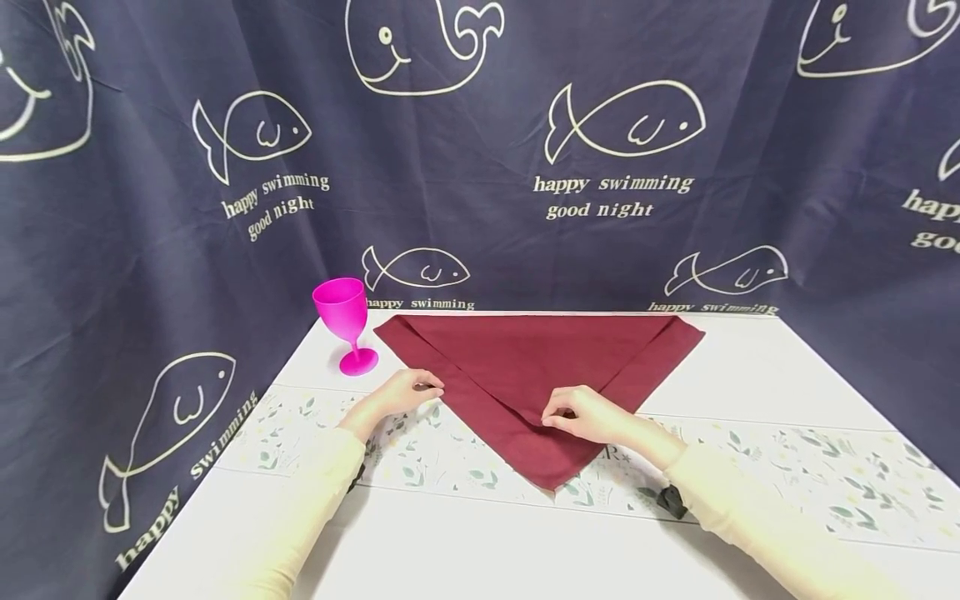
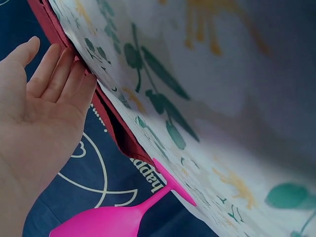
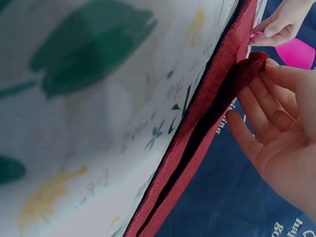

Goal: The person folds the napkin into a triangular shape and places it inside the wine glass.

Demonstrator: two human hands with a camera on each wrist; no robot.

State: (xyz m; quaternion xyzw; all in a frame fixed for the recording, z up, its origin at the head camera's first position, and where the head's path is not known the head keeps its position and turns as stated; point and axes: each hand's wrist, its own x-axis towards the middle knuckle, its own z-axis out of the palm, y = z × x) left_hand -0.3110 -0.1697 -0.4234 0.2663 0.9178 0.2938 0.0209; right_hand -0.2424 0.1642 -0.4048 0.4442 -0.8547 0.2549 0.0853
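Note:
A dark red napkin (image 1: 525, 367) lies folded into a triangle on the white table (image 1: 450, 542), its point toward me. My left hand (image 1: 429, 387) rests at the napkin's left slanted edge. In the left wrist view its (image 2: 54, 66) fingers are nearly straight, their tips touching the napkin's edge (image 2: 106, 116), with the thumb held apart. My right hand (image 1: 555, 417) is near the middle of the lower part and pinches the tip of the upper layer. The right wrist view shows the right hand (image 3: 269, 81) holding a fold of the napkin (image 3: 207, 113) between thumb and fingers.
A pink plastic goblet (image 1: 347, 321) stands upright on the table just left of the napkin, close to my left hand. A leaf-patterned runner (image 1: 825, 483) crosses the table under the napkin's point. A dark blue curtain with fish drawings (image 1: 622, 125) hangs behind and at both sides.

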